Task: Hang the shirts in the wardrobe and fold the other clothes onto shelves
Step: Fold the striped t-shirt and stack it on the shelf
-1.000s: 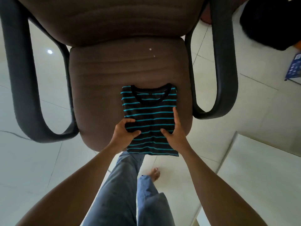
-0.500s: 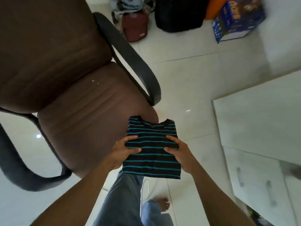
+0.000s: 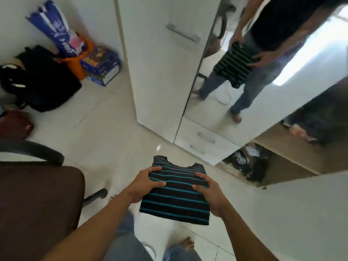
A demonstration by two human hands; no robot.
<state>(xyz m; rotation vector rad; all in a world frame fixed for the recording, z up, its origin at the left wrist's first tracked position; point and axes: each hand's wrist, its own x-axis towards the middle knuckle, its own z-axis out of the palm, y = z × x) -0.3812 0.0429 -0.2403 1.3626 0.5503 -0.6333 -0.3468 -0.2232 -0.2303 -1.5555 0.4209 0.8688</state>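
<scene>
One folded shirt [image 3: 175, 193], collar pointing away toward the wardrobe [image 3: 160, 72], apparently level; left hand [image 3: 145, 183] and right hand [image 3: 211, 194] fingers grip its sides.

Bright daylight, mirror glare [image 3: 293, 59], motion blur, warped edges.

Both forearms are extended forward. The folded shirt [image 3: 175, 204] is gripped at its side edges by the left hand [image 3: 145, 185] and the right hand [image 3: 211, 196], fingers curled over its top.
</scene>
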